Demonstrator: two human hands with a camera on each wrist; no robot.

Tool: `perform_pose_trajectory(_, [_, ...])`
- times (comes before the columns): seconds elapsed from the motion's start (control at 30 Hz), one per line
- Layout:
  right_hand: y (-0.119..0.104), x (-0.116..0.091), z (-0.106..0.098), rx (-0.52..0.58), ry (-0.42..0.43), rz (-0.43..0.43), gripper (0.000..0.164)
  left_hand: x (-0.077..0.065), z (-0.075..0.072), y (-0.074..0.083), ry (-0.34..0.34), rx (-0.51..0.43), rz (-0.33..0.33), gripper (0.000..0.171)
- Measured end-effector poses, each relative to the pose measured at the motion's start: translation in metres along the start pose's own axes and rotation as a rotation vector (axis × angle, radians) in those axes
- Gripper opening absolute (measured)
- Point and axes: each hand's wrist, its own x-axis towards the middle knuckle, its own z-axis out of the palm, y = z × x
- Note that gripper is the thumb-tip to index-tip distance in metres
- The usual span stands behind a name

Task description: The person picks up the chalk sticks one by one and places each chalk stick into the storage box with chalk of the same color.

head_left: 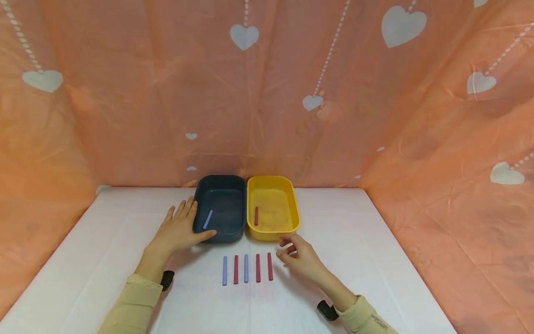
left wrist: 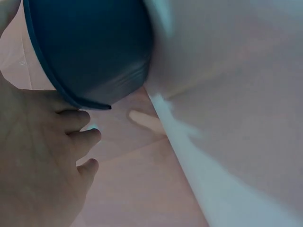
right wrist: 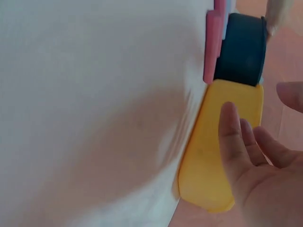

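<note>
My left hand (head_left: 179, 232) spreads its fingers along the left side of the dark blue tray (head_left: 225, 239), its thumb over the near left corner. In the left wrist view, straight fingers (left wrist: 78, 120) lie by the tray's rim. Near the front right corner of the yellow tray (head_left: 297, 211), my right hand (head_left: 302, 257) hovers with loosely bent fingers and nothing in them. Just left of it is the end red chalk-like stick (head_left: 270, 266) of a row. One blue stick (head_left: 207, 219) lies in the dark tray, one red stick (head_left: 256, 216) in the yellow.
The two trays stand side by side at the back of the white table (head_left: 354, 260). Before them, the row also has a blue stick (head_left: 225, 271), a red stick (head_left: 236, 269), another blue stick (head_left: 246, 268) and another red stick (head_left: 257, 268). An orange curtain (head_left: 271, 139) encloses the table.
</note>
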Motion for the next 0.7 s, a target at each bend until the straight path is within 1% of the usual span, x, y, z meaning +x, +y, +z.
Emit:
perform_pose_trajectory(0.17, [0.000,0.001,0.005,-0.046,-0.100,0.002,0.043,0.003,0.004,0.002,-0.016,-0.012,0.009,0.122])
perform_pose_trajectory(0.3, [0.001,0.003,0.010,-0.080,-0.149,0.004,0.045,0.000,0.005,0.003,-0.010,-0.027,0.011,0.122])
perform_pose_trajectory(0.5, [0.001,0.007,0.015,-0.133,-0.191,0.006,0.043,0.000,0.009,0.003,0.013,-0.040,0.024,0.123])
perform_pose_trajectory(0.7, [0.001,0.011,0.016,-0.172,-0.216,-0.010,0.041,0.003,0.011,0.002,0.012,-0.044,0.025,0.123])
